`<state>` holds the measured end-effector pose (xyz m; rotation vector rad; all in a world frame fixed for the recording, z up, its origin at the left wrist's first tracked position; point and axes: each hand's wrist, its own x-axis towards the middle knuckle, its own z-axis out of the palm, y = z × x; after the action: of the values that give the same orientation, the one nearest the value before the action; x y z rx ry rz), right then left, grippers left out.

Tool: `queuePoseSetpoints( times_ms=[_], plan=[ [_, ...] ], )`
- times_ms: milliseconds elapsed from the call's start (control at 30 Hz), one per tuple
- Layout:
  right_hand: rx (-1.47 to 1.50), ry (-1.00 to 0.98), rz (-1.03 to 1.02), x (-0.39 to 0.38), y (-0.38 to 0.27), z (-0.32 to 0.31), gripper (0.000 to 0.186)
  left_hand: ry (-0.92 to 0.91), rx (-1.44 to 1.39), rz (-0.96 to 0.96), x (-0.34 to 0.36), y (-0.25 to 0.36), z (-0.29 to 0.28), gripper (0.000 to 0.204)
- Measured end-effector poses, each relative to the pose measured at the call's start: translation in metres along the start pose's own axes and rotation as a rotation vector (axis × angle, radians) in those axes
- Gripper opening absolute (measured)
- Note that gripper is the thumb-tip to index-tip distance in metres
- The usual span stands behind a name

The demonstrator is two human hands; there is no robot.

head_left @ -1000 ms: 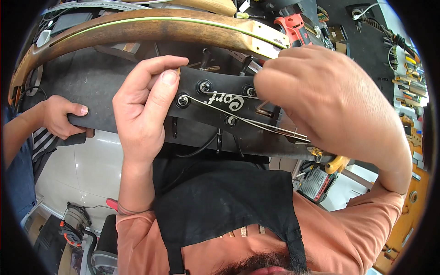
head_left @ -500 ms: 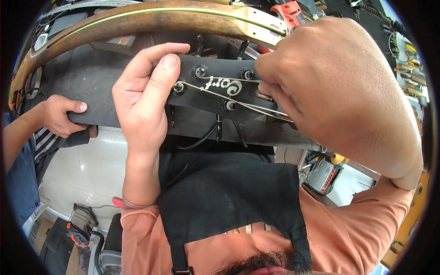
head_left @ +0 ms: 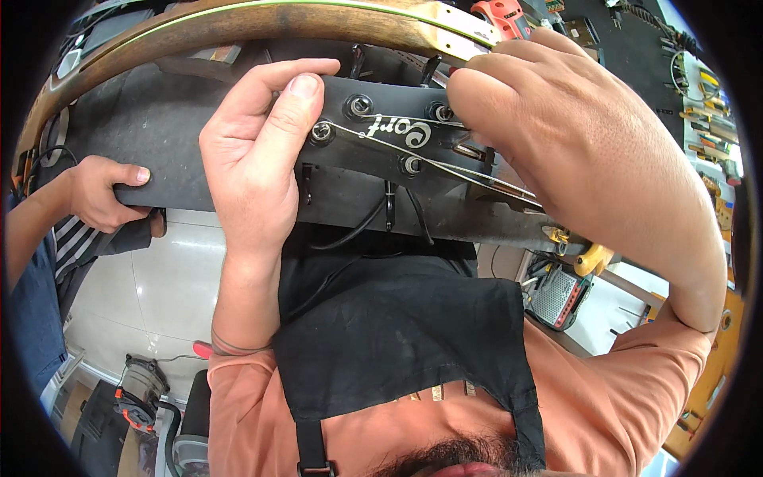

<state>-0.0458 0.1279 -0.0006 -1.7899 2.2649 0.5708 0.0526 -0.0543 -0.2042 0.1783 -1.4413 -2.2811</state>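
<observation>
A black guitar headstock with a white logo, metal tuning posts and strings lies across the bench. My left hand grips its left end, thumb on top and index finger along the upper edge. Black tuner knobs stick out from both long edges. My right hand is curled over the headstock's right part, beside a slot with metal in it and above the strings; its fingertips are mostly hidden, and I cannot make out what they hold.
Another person's hand grips the dark bench's edge at left. Behind the headstock lies a curved wooden piece with a green strip; a red power tool sits beyond. A yellow-handled tool is at right, tool racks farther right.
The headstock and both my hands have risen in the view, as has the bench. My right hand's fingers have shifted upward along the headstock. My left hand keeps its grip.
</observation>
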Motion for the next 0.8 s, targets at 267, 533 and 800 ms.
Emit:
queuePoseSetpoints(
  times_ms=[267,533,800],
  plan=[
    [0.238,-0.032,-0.158,0.009,0.04,0.009,0.019,-0.014,0.03,0.031,-0.001,-0.001,-0.001,0.022],
    [0.182,0.11,-0.189,0.003,0.037,0.014,0.016,-0.009,0.026,0.001,-0.002,-0.001,-0.001,0.022],
    [0.158,0.201,-0.157,-0.01,0.034,0.024,0.023,-0.004,0.046,0.002,-0.004,0.0,0.001,0.022]
  ],
)
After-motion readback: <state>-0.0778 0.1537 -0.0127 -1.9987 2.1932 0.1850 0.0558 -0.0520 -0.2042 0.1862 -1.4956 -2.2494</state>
